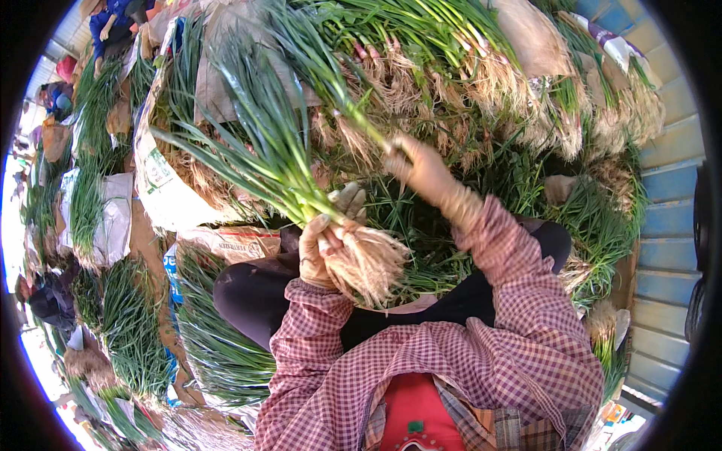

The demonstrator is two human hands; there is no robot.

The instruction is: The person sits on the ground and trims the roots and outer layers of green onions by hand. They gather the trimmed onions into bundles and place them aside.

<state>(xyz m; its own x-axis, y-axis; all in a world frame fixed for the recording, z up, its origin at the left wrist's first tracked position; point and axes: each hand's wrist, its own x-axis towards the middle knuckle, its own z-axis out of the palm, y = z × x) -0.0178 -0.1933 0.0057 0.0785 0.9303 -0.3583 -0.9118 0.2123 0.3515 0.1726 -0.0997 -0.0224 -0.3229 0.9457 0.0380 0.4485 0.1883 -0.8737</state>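
My gloved left hand [321,242] is closed around a bunch of green onions [304,191], its pale roots hanging to the right and its long leaves fanning up and left. Up and to the right, my gloved right hand [409,163] grips the lower stem of a separate green onion [364,124], whose leaves reach up and left beside the bunch. Beyond both hands lie green onions with pinkish bulbs [372,52] and tangled roots. Loose green leaves [428,242] cover the ground between my folded legs.
Woven sacks [180,197] and bundles of green onions [220,338] lie at the left. A printed sack [237,242] is near my left knee. More onions [598,225] lie at the right, before a blue and cream wall [668,225]. Several people [113,22] are at the far left.
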